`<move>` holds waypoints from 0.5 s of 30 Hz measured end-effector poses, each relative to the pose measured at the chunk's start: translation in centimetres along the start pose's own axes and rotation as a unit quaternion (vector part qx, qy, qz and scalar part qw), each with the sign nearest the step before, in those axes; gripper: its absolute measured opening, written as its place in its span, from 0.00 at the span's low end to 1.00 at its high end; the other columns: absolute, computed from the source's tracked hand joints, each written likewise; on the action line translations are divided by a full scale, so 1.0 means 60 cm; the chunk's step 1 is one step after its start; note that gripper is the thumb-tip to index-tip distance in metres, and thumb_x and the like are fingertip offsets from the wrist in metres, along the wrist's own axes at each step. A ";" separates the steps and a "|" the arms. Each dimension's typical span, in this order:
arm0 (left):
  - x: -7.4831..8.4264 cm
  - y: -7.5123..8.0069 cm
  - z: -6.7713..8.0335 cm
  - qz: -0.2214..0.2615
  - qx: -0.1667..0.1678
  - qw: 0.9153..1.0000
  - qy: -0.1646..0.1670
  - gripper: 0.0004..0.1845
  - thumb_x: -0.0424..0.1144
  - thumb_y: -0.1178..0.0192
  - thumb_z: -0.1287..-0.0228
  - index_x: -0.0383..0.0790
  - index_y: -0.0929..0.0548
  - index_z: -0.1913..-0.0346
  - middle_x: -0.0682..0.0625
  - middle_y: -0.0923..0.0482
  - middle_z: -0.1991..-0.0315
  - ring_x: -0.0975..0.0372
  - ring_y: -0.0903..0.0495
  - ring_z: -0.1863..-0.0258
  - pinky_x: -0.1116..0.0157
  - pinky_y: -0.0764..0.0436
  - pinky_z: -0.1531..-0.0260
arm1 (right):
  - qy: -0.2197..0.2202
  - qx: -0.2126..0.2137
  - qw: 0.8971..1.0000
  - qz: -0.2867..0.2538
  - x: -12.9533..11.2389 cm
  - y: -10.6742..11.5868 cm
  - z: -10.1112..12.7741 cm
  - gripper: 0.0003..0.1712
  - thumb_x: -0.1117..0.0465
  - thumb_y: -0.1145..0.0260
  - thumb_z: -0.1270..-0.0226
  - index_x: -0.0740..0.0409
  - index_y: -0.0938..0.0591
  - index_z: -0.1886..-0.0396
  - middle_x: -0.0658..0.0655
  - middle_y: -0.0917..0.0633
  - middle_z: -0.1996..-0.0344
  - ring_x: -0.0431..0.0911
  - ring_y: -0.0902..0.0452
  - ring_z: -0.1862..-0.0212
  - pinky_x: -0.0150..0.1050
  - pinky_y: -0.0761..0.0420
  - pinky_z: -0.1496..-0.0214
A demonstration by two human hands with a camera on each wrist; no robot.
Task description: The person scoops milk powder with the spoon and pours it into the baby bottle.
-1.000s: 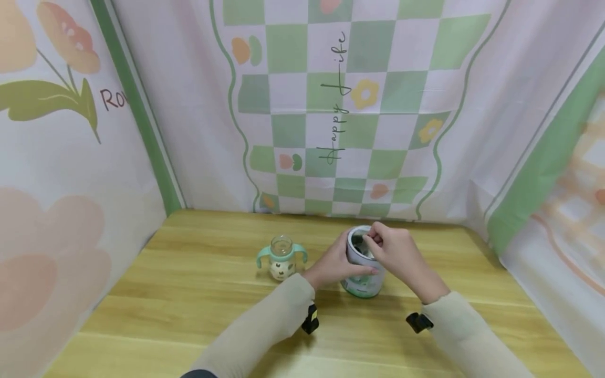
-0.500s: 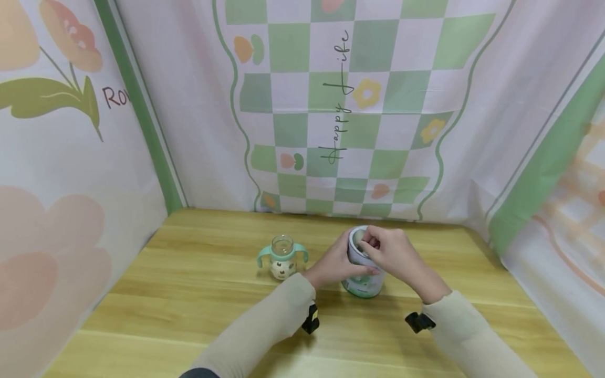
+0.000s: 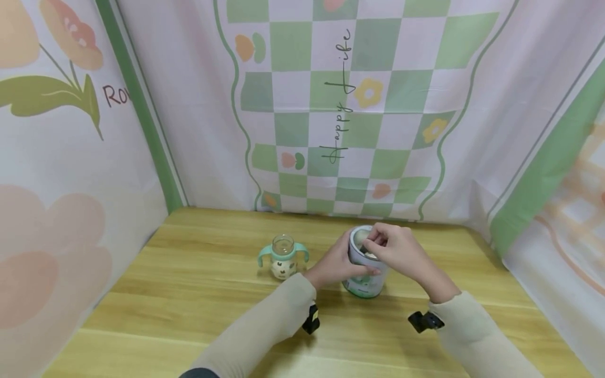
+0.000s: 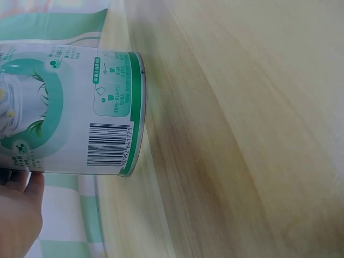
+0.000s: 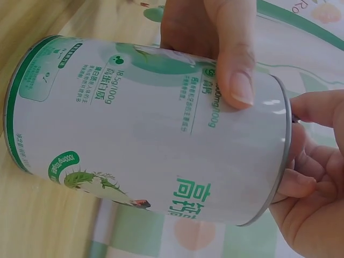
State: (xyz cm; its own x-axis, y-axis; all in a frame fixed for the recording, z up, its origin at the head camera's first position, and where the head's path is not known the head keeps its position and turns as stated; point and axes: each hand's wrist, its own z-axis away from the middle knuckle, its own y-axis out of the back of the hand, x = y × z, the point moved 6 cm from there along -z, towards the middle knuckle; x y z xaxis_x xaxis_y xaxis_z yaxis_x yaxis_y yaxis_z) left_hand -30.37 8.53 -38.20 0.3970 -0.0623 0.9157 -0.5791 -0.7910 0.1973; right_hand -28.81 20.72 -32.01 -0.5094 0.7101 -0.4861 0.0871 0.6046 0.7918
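Note:
A white and green tin of milk powder (image 3: 366,286) stands open-topped on the table, tilted slightly in the head view. My left hand (image 3: 336,265) grips its side, with the thumb across the front and the fingers behind. At the tin's mouth, my right hand (image 3: 394,249) has its fingertips curled together just inside the rim. They pinch a small dark piece like a handle (image 3: 363,249), mostly hidden by the fingers and rim. In the right wrist view, my right fingers (image 5: 301,183) reach over the rim, and the left thumb (image 5: 239,80) presses the label.
A baby bottle (image 3: 283,269) with mint-green handles and no cap stands left of the tin, close to my left forearm. The wooden table (image 3: 189,294) ends at a patterned cloth backdrop (image 3: 340,178). Cloth also hangs on both sides.
My right hand shifts a little at the tin's mouth, first left, then back right; its fingers stay at the opening. The left hand and the bottle hold their places.

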 end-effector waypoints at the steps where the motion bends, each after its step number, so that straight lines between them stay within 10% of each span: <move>1: 0.001 0.000 0.000 -0.002 0.000 1.000 -0.001 0.40 0.35 0.26 0.40 0.46 0.38 0.30 0.58 0.28 0.41 0.68 0.23 0.47 0.67 0.22 0.47 | -0.006 -0.001 1.000 -0.001 0.002 0.001 0.000 0.07 0.61 0.33 0.30 0.52 0.18 0.70 0.45 0.16 0.76 0.39 0.21 0.72 0.36 0.20 0.71; 15: 0.010 0.001 0.006 -0.016 0.003 1.000 -0.008 0.43 0.34 0.26 0.40 0.40 0.40 0.27 0.50 0.29 0.38 0.61 0.25 0.42 0.65 0.24 0.44 | -0.095 0.016 0.995 -0.032 0.042 0.024 0.010 0.13 0.50 0.37 0.25 0.55 0.18 0.64 0.49 0.12 0.73 0.44 0.29 0.80 0.37 0.28 0.78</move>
State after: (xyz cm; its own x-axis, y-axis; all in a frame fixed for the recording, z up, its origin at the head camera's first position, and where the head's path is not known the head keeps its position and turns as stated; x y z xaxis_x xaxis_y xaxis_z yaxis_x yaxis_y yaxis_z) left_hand -29.92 8.22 -37.73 0.4265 -0.0456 0.9033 -0.5620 -0.7959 0.2252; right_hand -29.43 23.58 -32.33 -0.3439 0.7230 -0.5991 0.0888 0.6602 0.7458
